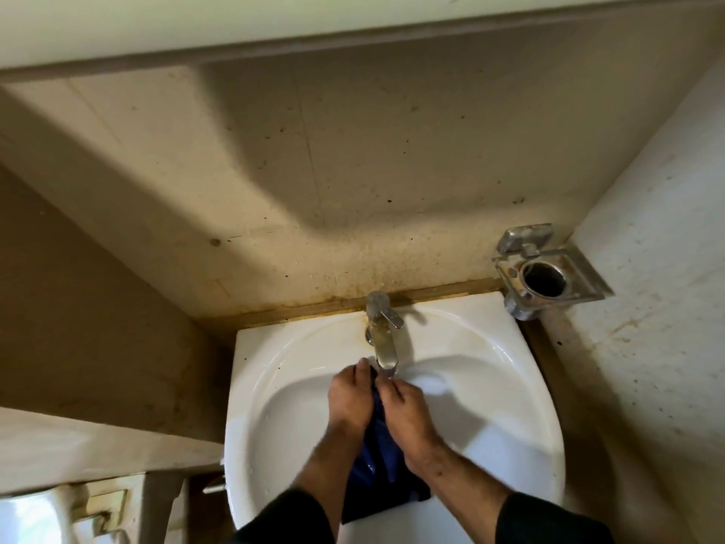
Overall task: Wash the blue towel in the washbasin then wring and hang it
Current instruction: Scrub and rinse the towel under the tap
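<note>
Hands [378, 406] grip blue towel [378, 461] between them, over washbasin [510, 406].

Stained beige wall [353, 182] behind, with brownish grime along its lower edge and a pale ledge or cabinet underside [274, 29] across the top. Metal wall-mounted holder [549, 274] with a round opening sits on the right side wall [647, 268], near the corner, tarnished. At bottom left, a pale sill or ledge [78, 445], a yellowed fitting [106, 504] below it, a white object [31, 516] in the corner that is too cropped to identify, and a small metal pin or handle [214, 488].
</note>
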